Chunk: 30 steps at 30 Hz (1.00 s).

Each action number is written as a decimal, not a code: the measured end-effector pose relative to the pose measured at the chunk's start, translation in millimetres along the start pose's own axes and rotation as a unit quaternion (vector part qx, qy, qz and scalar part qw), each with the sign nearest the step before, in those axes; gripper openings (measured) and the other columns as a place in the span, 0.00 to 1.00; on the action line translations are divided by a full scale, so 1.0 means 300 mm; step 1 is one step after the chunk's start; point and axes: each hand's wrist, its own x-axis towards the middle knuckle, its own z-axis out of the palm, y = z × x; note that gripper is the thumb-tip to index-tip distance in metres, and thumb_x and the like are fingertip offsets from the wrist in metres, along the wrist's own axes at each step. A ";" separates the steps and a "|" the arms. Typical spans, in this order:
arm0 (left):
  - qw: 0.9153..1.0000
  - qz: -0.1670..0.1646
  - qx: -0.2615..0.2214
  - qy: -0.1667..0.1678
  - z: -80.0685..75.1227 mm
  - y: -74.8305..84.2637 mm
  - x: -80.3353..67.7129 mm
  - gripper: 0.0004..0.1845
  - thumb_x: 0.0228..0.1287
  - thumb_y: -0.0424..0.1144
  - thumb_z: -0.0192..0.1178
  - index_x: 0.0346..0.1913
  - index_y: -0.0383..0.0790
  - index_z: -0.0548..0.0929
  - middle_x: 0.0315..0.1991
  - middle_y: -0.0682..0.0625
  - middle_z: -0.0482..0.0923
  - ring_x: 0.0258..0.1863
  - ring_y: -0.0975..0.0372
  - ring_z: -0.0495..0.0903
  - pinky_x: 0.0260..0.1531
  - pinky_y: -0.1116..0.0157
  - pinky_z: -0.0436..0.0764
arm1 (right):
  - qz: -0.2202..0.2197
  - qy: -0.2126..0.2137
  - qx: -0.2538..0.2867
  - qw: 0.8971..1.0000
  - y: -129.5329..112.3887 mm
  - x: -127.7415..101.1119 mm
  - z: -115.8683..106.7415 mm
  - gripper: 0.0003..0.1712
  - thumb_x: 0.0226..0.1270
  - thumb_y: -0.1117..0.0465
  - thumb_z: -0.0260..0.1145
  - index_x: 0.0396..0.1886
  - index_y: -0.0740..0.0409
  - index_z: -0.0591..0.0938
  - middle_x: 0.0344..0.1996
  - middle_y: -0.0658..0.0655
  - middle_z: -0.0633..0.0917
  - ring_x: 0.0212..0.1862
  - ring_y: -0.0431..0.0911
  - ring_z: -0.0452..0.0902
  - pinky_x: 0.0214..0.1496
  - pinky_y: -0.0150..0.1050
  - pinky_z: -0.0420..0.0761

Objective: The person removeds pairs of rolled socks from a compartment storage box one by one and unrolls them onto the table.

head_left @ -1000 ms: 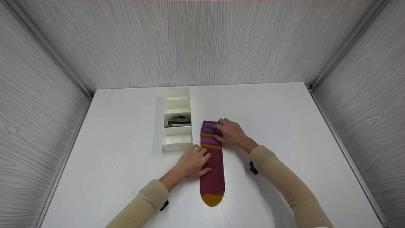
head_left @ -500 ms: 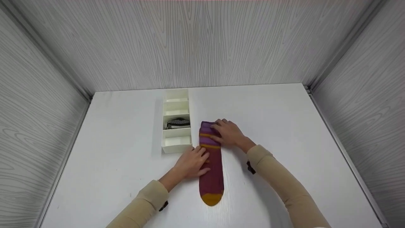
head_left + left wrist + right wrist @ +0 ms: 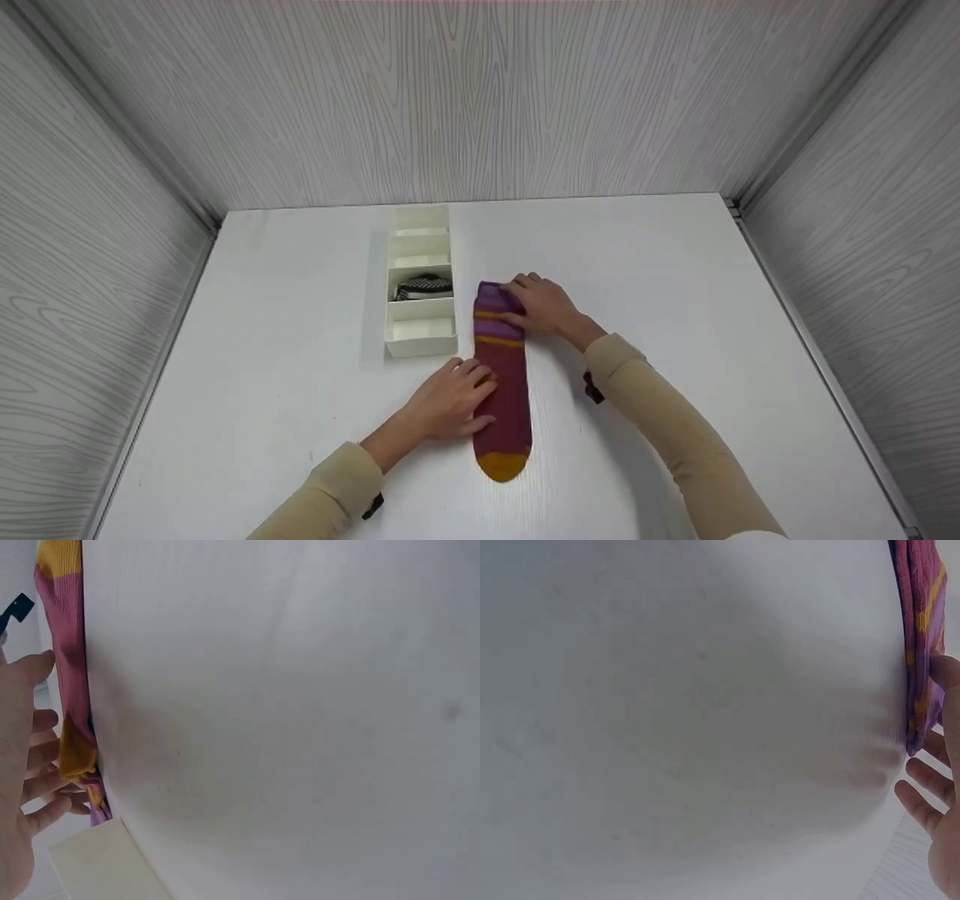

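Along sock (image 3: 510,382), hands (image 3: 447,399) (image 3: 546,306), now farther apart

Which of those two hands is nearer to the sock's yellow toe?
The left hand: it touches the left edge of the sock, a little beyond the toe. The right hand is farther away, at the striped cuff.

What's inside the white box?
One black-and-white cloth bundle sits in the white box, second compartment from the near end. Nothing shows in the other three. Dividers hide part of the floor; whatever is under the bundle is covered.
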 end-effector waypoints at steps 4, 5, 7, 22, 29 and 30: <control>0.999 0.025 -0.023 0.007 -0.013 0.028 -0.024 0.26 0.72 0.65 0.59 0.56 0.47 0.84 0.56 0.51 0.84 0.58 0.58 0.80 0.60 0.60 0.81 | 0.002 -0.005 -0.001 1.000 0.006 0.007 0.000 0.38 0.75 0.35 0.64 0.74 0.53 0.75 0.64 0.59 0.81 0.63 0.55 0.79 0.65 0.53 0.82; 0.999 0.032 -0.028 0.008 -0.016 0.035 -0.029 0.26 0.72 0.65 0.59 0.56 0.47 0.84 0.55 0.51 0.84 0.57 0.58 0.80 0.60 0.60 0.81 | 0.003 -0.007 -0.002 1.000 0.007 0.010 0.000 0.38 0.75 0.35 0.64 0.74 0.53 0.75 0.64 0.59 0.81 0.63 0.55 0.79 0.66 0.53 0.82; 0.998 0.043 -0.038 0.006 -0.022 0.050 -0.036 0.26 0.72 0.66 0.59 0.55 0.48 0.85 0.53 0.51 0.84 0.56 0.58 0.80 0.60 0.60 0.81 | 0.005 -0.008 -0.005 1.000 0.010 0.013 0.002 0.39 0.75 0.35 0.63 0.74 0.53 0.75 0.64 0.59 0.81 0.64 0.55 0.78 0.66 0.53 0.82; 0.994 0.092 -0.045 -0.032 -0.026 0.115 -0.056 0.26 0.69 0.67 0.61 0.56 0.51 0.83 0.50 0.54 0.84 0.53 0.60 0.80 0.57 0.64 0.82 | 0.021 -0.020 0.012 0.999 0.029 0.049 -0.009 0.39 0.75 0.36 0.64 0.75 0.54 0.74 0.66 0.60 0.80 0.65 0.57 0.76 0.69 0.54 0.80; 0.994 0.110 -0.024 -0.019 -0.016 0.124 -0.066 0.22 0.70 0.62 0.63 0.54 0.51 0.83 0.46 0.55 0.85 0.49 0.62 0.81 0.54 0.66 0.82 | 0.010 -0.015 -0.009 1.000 0.033 0.055 -0.021 0.35 0.77 0.40 0.64 0.72 0.57 0.78 0.60 0.61 0.81 0.60 0.56 0.78 0.64 0.53 0.83; 0.993 0.114 -0.020 -0.016 -0.015 0.125 -0.068 0.20 0.71 0.61 0.63 0.53 0.51 0.83 0.45 0.56 0.85 0.48 0.62 0.81 0.53 0.66 0.82 | 0.010 -0.013 -0.009 1.000 0.033 0.055 -0.021 0.34 0.77 0.41 0.65 0.71 0.57 0.79 0.59 0.61 0.82 0.59 0.56 0.79 0.63 0.52 0.83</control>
